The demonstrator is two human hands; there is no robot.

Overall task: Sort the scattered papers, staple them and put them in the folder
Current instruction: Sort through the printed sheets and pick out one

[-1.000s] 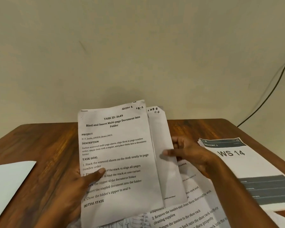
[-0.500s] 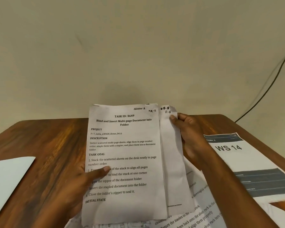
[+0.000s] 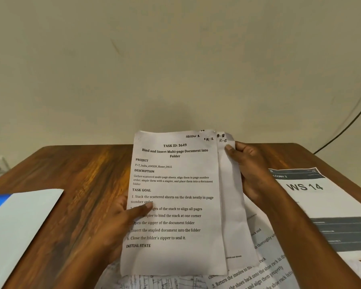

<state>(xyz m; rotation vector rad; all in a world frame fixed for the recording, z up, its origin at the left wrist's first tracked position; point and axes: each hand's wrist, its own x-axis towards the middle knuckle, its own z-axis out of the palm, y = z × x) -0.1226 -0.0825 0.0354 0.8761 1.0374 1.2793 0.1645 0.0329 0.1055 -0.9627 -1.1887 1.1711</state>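
Since a moment ago the right hand (image 3: 251, 170) has climbed from mid-sheet to the top corner of the back page marked R-6 (image 3: 230, 184), and the stack stands squarer. That page, long axis upright, pokes out just right of the front task sheet (image 3: 175, 205), its free edge against the right palm, thumb pinching the corner. The left hand (image 3: 123, 222) grips the front sheet's left edge, thumb across the print. More loose papers (image 3: 265, 265) lie beneath both wrists. Left of the left hand lies what seems a folder (image 3: 19, 222).
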